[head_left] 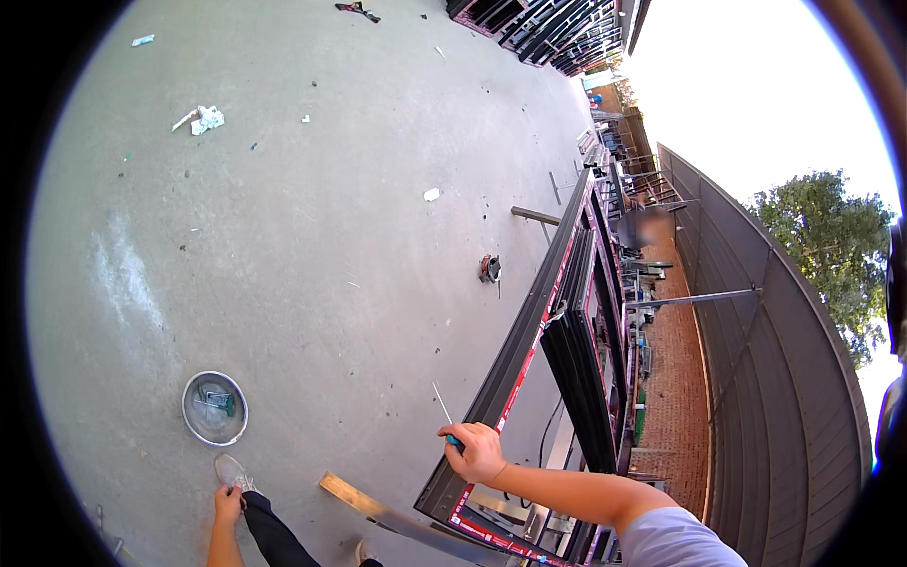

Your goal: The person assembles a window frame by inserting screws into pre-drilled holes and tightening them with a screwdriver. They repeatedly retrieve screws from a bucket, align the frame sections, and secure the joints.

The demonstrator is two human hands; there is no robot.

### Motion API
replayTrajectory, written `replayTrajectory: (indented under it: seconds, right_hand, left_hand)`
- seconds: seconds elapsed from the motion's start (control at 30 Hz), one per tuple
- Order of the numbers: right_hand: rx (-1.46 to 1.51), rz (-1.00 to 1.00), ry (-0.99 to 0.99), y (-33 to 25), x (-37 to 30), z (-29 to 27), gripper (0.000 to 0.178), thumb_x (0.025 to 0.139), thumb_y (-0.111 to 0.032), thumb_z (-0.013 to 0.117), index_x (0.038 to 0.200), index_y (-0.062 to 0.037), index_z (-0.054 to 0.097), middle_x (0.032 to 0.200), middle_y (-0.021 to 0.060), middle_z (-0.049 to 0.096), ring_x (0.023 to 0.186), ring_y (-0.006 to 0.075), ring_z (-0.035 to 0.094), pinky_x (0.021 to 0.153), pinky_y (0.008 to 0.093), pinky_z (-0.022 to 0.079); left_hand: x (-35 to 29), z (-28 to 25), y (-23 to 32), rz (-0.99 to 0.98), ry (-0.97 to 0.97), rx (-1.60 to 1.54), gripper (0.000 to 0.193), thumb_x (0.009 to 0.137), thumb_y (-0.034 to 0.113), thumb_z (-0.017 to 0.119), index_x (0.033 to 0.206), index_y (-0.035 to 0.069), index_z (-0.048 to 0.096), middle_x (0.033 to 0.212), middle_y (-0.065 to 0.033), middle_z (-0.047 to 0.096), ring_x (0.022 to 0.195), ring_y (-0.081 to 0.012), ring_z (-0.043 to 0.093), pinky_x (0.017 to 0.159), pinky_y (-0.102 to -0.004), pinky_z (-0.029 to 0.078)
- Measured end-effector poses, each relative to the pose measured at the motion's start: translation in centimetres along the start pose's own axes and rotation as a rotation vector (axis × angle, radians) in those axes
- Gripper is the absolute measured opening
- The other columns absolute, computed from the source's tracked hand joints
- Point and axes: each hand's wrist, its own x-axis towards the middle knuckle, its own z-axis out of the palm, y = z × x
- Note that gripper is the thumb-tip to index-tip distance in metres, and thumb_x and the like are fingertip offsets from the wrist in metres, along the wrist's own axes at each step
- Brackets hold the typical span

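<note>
Dark metal frame standing upright on a concrete floor.
Right hand fingers grasp a screwdriver beside the frame; left hand fingers' state cannot be told.

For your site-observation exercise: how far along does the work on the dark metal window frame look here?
Done: the long dark metal window frame stands assembled on the concrete floor. In hand: the right hand holds a blue-handled screwdriver at its lower corner; the left hand hangs by the leg. Left: cannot tell which fixings remain.
</note>
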Motion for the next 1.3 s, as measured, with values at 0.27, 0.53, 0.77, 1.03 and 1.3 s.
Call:
replayTrajectory:
  seconds: [0.27,0.53,0.77,1.03,1.3]
  right_hand:
    - [0.026,0.025,0.1,1.3,-2.3,0.6,0.019,0.083,-0.018,0.068,0.1,-0.0124,0.069,0.076,0.011,0.069,0.07,0.0345,0.067,0.068,0.0463,0.053]
    - [0.139,-0.032,0.275,1.1,-3.9,-3.0,0.017,0.087,-0.021,0.065,0.101,-0.0112,0.066,0.082,0.0136,0.07,0.079,0.037,0.069,0.072,0.0513,0.055]
    - [0.201,-0.209,0.396,-0.3,-3.2,0.4,0.019,0.09,-0.019,0.064,0.107,-0.0109,0.067,0.089,0.0145,0.069,0.085,0.0375,0.069,0.076,0.0514,0.055]
    - [0.883,-0.215,0.511,-2.0,-24.0,-5.6,0.026,0.093,-0.008,0.067,0.119,-0.0056,0.067,0.099,0.0135,0.073,0.093,0.0314,0.071,0.085,0.041,0.055]
    - [1.523,0.002,0.286,3.0,-40.0,-10.0,0.044,0.108,-0.02,0.055,0.147,0.0008,0.051,0.092,0.0035,0.07,0.091,0.012,0.064,0.088,0.0287,0.051]
  left_hand:
    - [-19.2,1.7,14.6,0.035,-0.288,-0.513,0.014,0.098,0.012,0.067,0.104,0.001,0.06,0.087,-0.0122,0.069,0.078,-0.024,0.07,0.07,-0.0376,0.061]
    - [-35.3,2.0,21.8,0.348,-0.326,-0.393,0.024,0.096,0.009,0.071,0.117,-0.001,0.065,0.107,-0.0132,0.07,0.097,-0.0241,0.07,0.089,-0.0354,0.058]
    - [-50.6,8.9,17.7,0.353,-0.138,-0.357,0.026,0.096,0.019,0.075,0.117,0.003,0.069,0.099,-0.006,0.071,0.085,-0.0166,0.066,0.075,-0.0314,0.054]
    - [-58.2,22.4,14.2,0.365,-0.349,-0.298,0.032,0.097,0.02,0.074,0.121,0.0,0.067,0.109,-0.0104,0.07,0.1,-0.0184,0.064,0.089,-0.0289,0.052]
    - [-62.5,31.6,17.0,0.357,-0.386,-0.171,0.024,0.101,0.02,0.069,0.114,0.0,0.067,0.101,-0.0119,0.074,0.08,-0.0141,0.066,0.065,-0.023,0.051]
